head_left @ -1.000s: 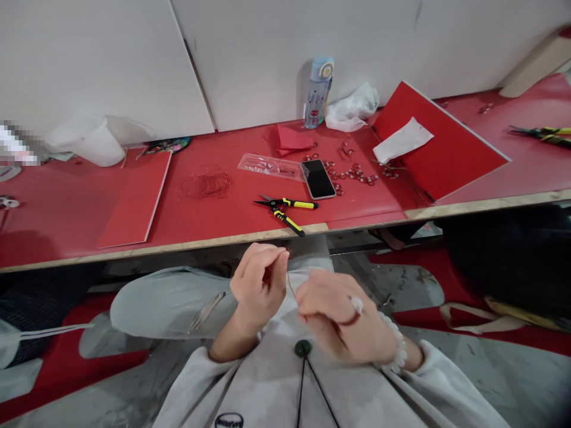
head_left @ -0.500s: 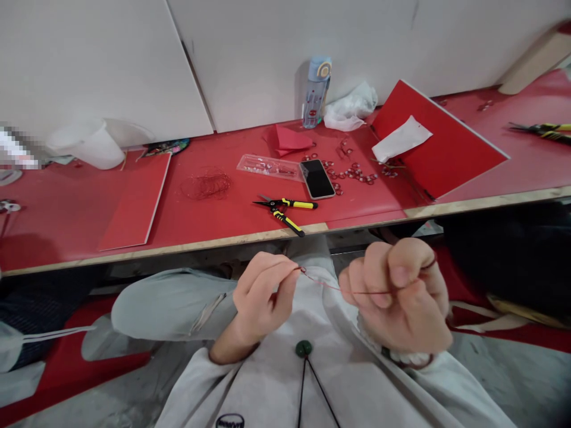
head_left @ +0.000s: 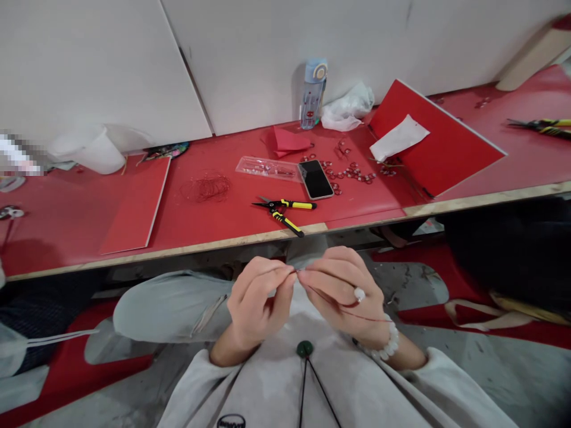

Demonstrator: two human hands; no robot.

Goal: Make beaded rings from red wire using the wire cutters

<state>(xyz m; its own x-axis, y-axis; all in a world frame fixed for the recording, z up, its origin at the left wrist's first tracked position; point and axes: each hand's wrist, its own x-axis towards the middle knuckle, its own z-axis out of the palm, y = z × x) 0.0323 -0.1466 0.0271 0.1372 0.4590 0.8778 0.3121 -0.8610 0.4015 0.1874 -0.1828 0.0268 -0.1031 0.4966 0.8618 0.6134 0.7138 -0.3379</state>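
In front of my chest, my left hand (head_left: 261, 300) pinches one end of a thin red thread (head_left: 366, 318), thumb against forefinger. My right hand (head_left: 345, 294) meets it fingertip to fingertip and pinches the same thread close to that end. From the right fingertips the thread trails back across the hand towards the bracelet. The small loop at the thread's end is hidden between the fingertips. Both hands are above my lap, just short of the table edge. Nearest on the table lie black and yellow pliers (head_left: 285, 205), their handles spread.
On the red table (head_left: 214, 223) lie a tangled coil of red thread (head_left: 209, 187), a clear plastic tray (head_left: 265, 168), a phone (head_left: 316, 180) and several small beaded loops (head_left: 357, 172). A blue bottle (head_left: 312, 98) stands behind. Red boards (head_left: 140, 208) lie left and lean right.
My right hand has moved left from its fist and unfolded into a pinch against my left fingertips. The taut thread between the hands now trails over my right hand. My left hand has barely shifted.
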